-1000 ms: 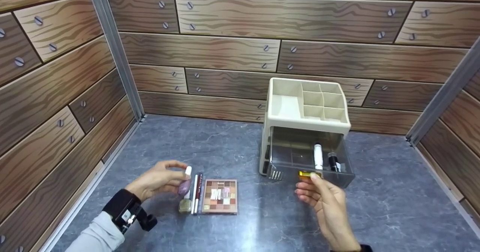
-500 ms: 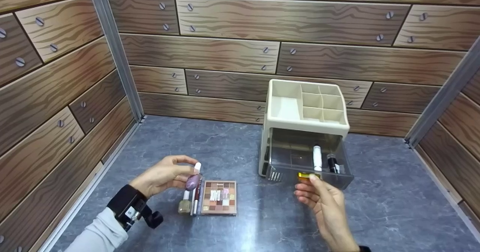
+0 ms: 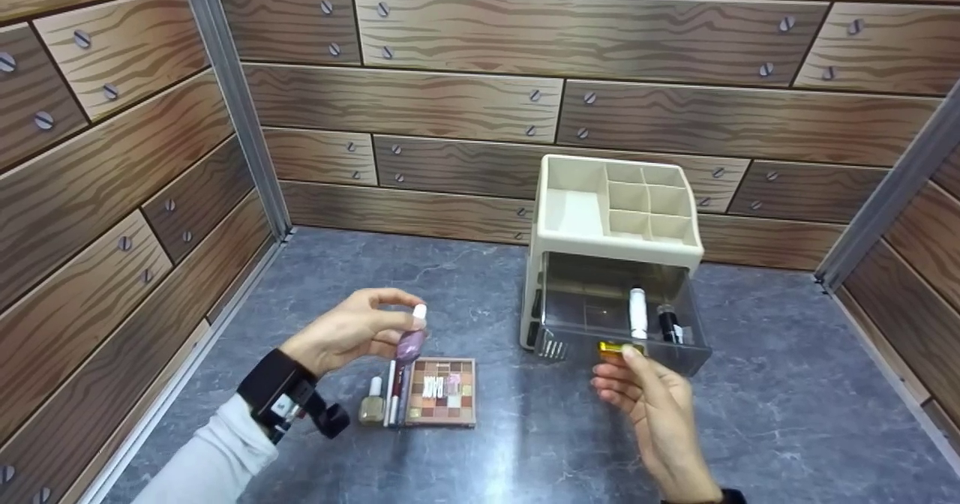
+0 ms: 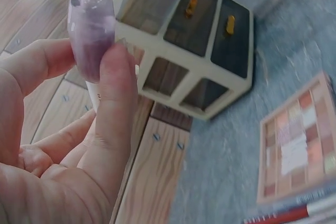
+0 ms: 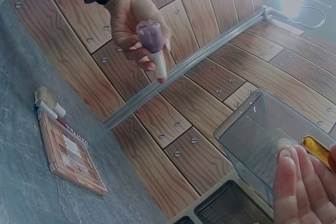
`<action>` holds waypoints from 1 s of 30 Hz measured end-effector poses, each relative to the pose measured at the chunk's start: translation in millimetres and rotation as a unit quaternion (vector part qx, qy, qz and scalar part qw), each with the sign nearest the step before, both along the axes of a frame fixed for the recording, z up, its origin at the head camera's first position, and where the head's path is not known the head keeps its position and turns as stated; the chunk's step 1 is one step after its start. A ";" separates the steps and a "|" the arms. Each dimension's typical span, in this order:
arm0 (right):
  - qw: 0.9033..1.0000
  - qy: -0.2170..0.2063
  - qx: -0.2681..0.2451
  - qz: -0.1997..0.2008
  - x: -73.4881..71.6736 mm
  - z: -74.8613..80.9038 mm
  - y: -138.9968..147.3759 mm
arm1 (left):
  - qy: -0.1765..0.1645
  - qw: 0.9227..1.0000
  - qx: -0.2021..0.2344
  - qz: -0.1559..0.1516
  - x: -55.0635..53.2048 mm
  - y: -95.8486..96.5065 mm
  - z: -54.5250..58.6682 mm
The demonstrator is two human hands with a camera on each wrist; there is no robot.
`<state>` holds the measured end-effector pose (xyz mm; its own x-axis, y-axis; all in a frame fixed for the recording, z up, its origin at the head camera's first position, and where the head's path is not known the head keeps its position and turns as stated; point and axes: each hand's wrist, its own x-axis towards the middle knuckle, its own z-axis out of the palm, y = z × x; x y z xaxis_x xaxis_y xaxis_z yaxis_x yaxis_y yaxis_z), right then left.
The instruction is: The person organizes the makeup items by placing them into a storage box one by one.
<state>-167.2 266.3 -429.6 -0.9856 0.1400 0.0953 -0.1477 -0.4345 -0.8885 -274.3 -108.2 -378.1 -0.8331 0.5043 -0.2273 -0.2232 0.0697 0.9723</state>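
My left hand (image 3: 352, 335) pinches a purple nail polish bottle (image 3: 410, 345) with a white cap, raised over the table near the eyeshadow palette (image 3: 442, 393). In the left wrist view, thumb and fingers hold the nail polish bottle (image 4: 92, 35) cap-down. At right, my right hand (image 3: 660, 414) pinches the gold handle (image 3: 610, 349) of a clear drawer (image 3: 574, 315), which is pulled out of the cream organizer (image 3: 615, 246). Inside the drawer lie a white tube (image 3: 637, 310) and a small black bottle (image 3: 667, 324). The right wrist view shows the handle (image 5: 317, 150) between thumb and fingers.
Left of the palette are a greenish nail polish bottle (image 3: 372, 405) and slim cosmetic pencils (image 3: 395, 393). The organizer's top has several open compartments (image 3: 574, 211). Wood-patterned walls (image 3: 420, 106) enclose the grey table (image 3: 360, 264).
My left hand has moved right and slightly away from me with the purple nail polish bottle, uncovering the greenish bottle. My right hand stays on the drawer handle.
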 end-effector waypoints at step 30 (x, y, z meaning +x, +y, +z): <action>1.000 0.005 0.001 0.000 0.4 1.0 0.8 | 0.023 0.998 0.034 -0.039 -7.8 66.2 28.9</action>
